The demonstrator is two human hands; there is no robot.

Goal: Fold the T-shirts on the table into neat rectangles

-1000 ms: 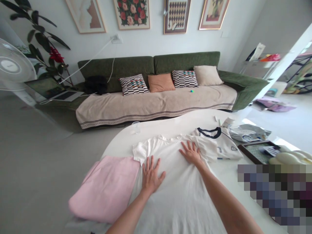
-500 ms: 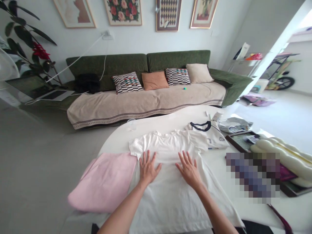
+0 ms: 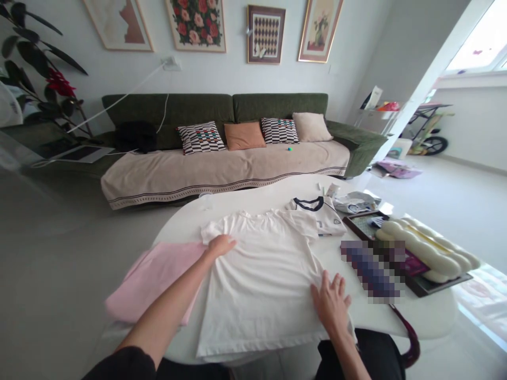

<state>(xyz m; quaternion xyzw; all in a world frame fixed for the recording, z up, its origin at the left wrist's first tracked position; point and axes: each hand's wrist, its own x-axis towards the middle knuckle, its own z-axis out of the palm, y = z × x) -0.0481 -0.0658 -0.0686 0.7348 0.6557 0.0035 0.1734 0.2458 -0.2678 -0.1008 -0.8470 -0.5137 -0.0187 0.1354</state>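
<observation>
A white T-shirt (image 3: pixel 261 279) lies spread on the white table, its collar toward the sofa and its hem toward me. Below its left sleeve, my left hand (image 3: pixel 222 246) is closed on the shirt's side edge, with creases running out from it. Over the lower right edge of the shirt, my right hand (image 3: pixel 331 303) rests with its fingers apart. A folded pink cloth (image 3: pixel 154 279) lies beside my left forearm. Behind the right sleeve is a folded white shirt with a dark collar (image 3: pixel 327 216).
On the right side of the table (image 3: pixel 428 316) are a dark tray (image 3: pixel 425 287) with a puffy cream item (image 3: pixel 425 245), a blurred-out purple item (image 3: pixel 370 269) and a silver packet (image 3: pixel 356 202). A clear cup (image 3: pixel 206 201) stands at the back left. Beyond is a green sofa (image 3: pixel 277 103).
Both hands were flat on the shirt's chest. My left hand has moved left to the side edge and closed; my right hand has moved right and nearer me. The camera view has shifted.
</observation>
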